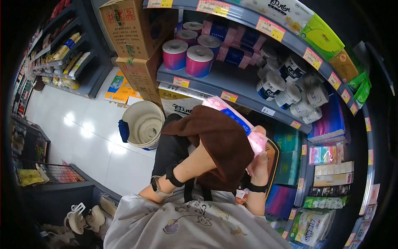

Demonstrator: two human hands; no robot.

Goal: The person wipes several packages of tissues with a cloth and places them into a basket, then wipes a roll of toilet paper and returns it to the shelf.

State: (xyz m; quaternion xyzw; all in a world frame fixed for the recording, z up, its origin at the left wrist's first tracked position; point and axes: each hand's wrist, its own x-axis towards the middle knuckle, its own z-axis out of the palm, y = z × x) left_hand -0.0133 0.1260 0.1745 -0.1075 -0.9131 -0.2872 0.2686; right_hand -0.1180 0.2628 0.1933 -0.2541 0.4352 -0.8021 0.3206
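Holding one pink pack (240, 120) are right fingers (260, 130); left fingers, beneath one brown cloth (224, 145), cannot be judged.

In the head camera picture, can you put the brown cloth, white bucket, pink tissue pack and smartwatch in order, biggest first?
1. Brown cloth
2. White bucket and pink tissue pack: unsure which is bigger, because the cloth covers part of the pack
3. Smartwatch
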